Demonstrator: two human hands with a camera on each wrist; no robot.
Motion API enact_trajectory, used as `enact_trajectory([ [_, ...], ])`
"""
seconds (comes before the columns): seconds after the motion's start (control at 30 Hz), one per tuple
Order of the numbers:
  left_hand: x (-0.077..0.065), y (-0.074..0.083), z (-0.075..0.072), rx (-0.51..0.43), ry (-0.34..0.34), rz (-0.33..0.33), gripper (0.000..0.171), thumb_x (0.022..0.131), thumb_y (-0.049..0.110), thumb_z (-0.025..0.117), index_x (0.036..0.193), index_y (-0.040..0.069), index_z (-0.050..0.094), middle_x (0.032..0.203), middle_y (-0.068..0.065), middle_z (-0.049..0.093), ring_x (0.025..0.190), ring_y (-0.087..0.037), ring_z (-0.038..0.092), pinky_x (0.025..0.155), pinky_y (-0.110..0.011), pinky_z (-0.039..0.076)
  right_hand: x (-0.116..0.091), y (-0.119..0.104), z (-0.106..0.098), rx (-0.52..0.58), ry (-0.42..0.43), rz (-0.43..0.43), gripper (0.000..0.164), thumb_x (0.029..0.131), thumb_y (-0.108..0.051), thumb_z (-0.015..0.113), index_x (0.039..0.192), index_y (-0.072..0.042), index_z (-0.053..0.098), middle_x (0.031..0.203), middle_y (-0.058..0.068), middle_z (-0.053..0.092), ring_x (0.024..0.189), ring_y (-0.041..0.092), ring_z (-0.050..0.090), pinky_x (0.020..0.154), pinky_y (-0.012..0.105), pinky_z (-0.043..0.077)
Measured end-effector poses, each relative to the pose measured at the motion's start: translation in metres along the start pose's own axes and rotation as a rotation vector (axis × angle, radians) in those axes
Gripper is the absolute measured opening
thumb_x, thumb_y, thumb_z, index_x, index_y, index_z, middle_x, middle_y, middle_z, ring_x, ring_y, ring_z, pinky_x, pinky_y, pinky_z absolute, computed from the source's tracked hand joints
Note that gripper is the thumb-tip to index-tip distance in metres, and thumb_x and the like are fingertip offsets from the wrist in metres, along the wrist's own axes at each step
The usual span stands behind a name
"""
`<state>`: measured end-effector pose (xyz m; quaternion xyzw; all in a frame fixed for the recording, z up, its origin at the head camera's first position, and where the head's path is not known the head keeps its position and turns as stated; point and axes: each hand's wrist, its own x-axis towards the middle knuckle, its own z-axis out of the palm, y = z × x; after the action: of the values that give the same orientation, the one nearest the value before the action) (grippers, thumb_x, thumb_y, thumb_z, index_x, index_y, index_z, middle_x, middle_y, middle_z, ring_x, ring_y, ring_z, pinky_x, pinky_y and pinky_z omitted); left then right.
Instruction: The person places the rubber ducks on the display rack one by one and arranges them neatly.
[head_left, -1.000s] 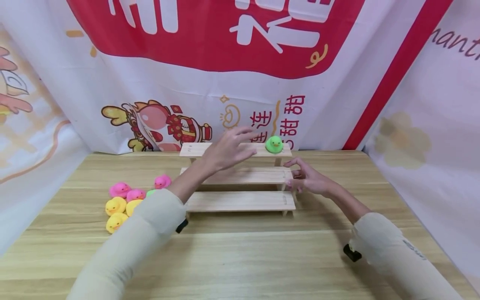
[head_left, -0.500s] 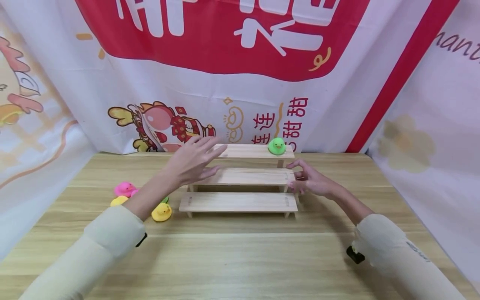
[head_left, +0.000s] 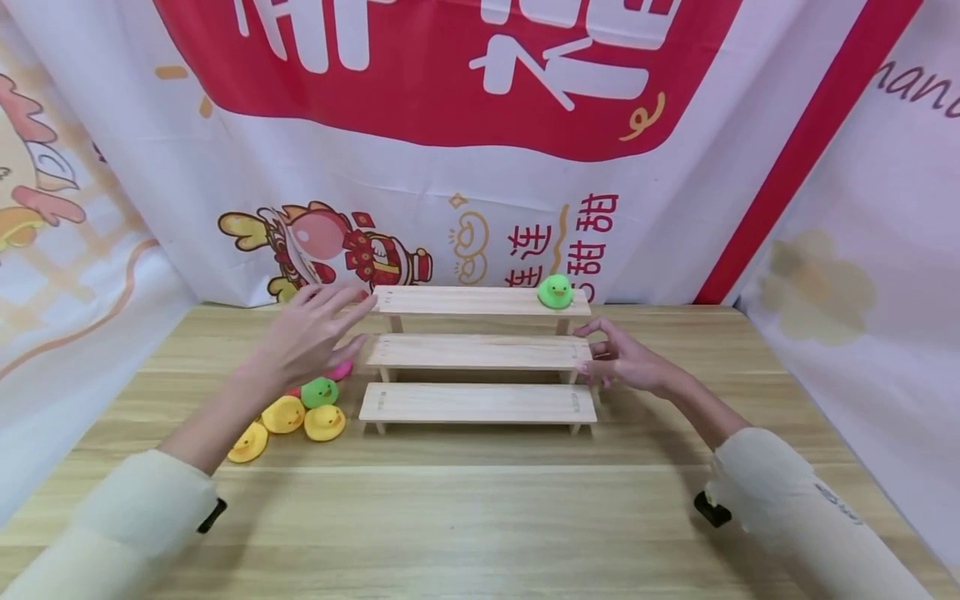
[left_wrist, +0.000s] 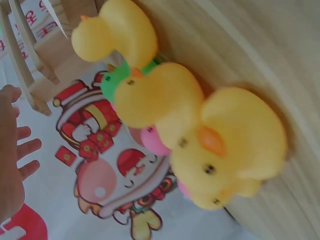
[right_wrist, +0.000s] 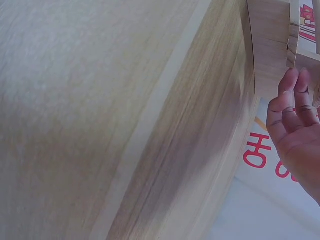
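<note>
A three-tiered wooden display shelf [head_left: 480, 353] stands on the table, with a green rubber duck [head_left: 555, 292] at the right end of its top tier. My right hand [head_left: 626, 360] holds the right end of the middle tier, its index finger and thumb on either side of the plank's end. To the left of the shelf, my left hand [head_left: 309, 332] is raised with fingers spread and nothing in them. Below and beside it sit several rubber ducks: yellow ones [head_left: 325, 423], another green duck [head_left: 320, 392] and a pink duck [head_left: 341, 370]. My left forearm hides part of the group.
A light wood-grain table [head_left: 480, 517] carries everything. Behind the shelf hangs a white and red printed cloth [head_left: 420, 133], and similar printed cloths close off the left and right sides.
My left hand has moved left from over the top tier to above the ducks, its fingers still loose. My right hand has stayed at the shelf's right end.
</note>
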<state>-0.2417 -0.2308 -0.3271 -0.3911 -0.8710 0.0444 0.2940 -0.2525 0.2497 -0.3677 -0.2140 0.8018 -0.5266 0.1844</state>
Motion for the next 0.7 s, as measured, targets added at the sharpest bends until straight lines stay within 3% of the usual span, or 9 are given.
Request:
enact_trajectory([
  [0.13,-0.02,-0.012,-0.005,-0.037,-0.024,-0.067,0.053,0.097,0.032,0.062,0.139,-0.001,0.061,0.138,-0.028,0.06,0.12,-0.048,0.061,0.099,-0.065,0.049,0.0,0.0,-0.001,-0.001,0.002,0.015,0.052,0.099,-0.001,0.063,0.139,0.005,0.031,0.09,0.02,0.066,0.075,0.028,0.064,0.062,0.032,0.054],
  [0.3,-0.044,-0.029,-0.007,-0.083,-0.044,-0.15,0.051,0.085,0.014,0.08,0.131,-0.003,0.065,0.132,-0.029,0.064,0.116,-0.05,0.061,0.096,-0.066,0.048,0.0,0.0,-0.003,-0.014,0.008,0.024,0.051,0.099,-0.002,0.063,0.139,0.005,0.031,0.09,0.019,0.067,0.078,0.03,0.065,0.063,0.032,0.055],
  [0.47,-0.07,-0.046,-0.002,-0.137,-0.04,-0.21,0.048,0.078,0.001,0.086,0.122,-0.006,0.069,0.121,-0.03,0.068,0.11,-0.051,0.064,0.093,-0.067,0.051,0.0,0.001,-0.004,-0.021,0.007,0.011,0.052,0.099,-0.002,0.064,0.139,0.005,0.032,0.089,0.02,0.067,0.078,0.03,0.066,0.063,0.033,0.055],
  [0.57,-0.083,-0.053,0.001,-0.188,-0.106,-0.294,0.042,0.081,0.002,0.084,0.119,-0.008,0.07,0.12,-0.032,0.068,0.109,-0.054,0.064,0.093,-0.067,0.051,0.0,0.001,-0.004,-0.03,0.01,0.008,0.051,0.099,-0.001,0.063,0.139,0.006,0.032,0.089,0.021,0.067,0.078,0.03,0.066,0.063,0.032,0.054],
  [0.7,-0.097,-0.062,0.002,-0.287,-0.268,-0.449,0.036,0.091,0.011,0.079,0.12,-0.009,0.069,0.122,-0.034,0.067,0.112,-0.056,0.061,0.095,-0.068,0.049,0.001,0.002,-0.003,-0.029,0.008,0.001,0.051,0.099,0.0,0.063,0.139,0.006,0.032,0.09,0.021,0.068,0.078,0.03,0.066,0.063,0.032,0.054],
])
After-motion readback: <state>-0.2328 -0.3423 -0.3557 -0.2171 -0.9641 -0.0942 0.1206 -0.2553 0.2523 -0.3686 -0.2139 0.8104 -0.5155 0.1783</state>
